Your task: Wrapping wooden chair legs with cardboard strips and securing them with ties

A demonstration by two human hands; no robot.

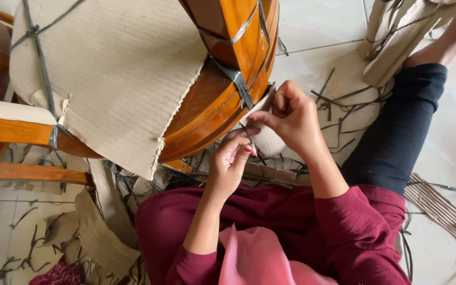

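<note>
— What are the hands on?

— A dark strap (241, 87) that binds a curved, polished wood frame (222, 100), near the middle of the scene. The right hand (291, 116) is closed in a pinch on a flap of cardboard (262, 103) right beside where the strap crosses the frame's edge. The left hand (230, 161) sits just nearer and lower, fingers curled tight around a thin dark strand (250, 138) that runs up toward the strap.

— Do the hands touch?

— Close together; I cannot tell whether they touch.

— And around the frame?

— A big torn cardboard sheet (117, 68) covers its left side, tied with more dark straps. Far left, another wood piece (14, 129) is wrapped and strapped too.

— Below?

— The person sits on a pale tiled floor (317, 31), in maroon sleeves, with pink cloth (254, 256) in the lap and one leg in dark trousers (397, 132) stretched to the far right. Cut strap bits (339, 105) and cardboard scraps (96, 232) litter the floor. A ribbed cardboard strip (444, 211) lies at the near right.
</note>
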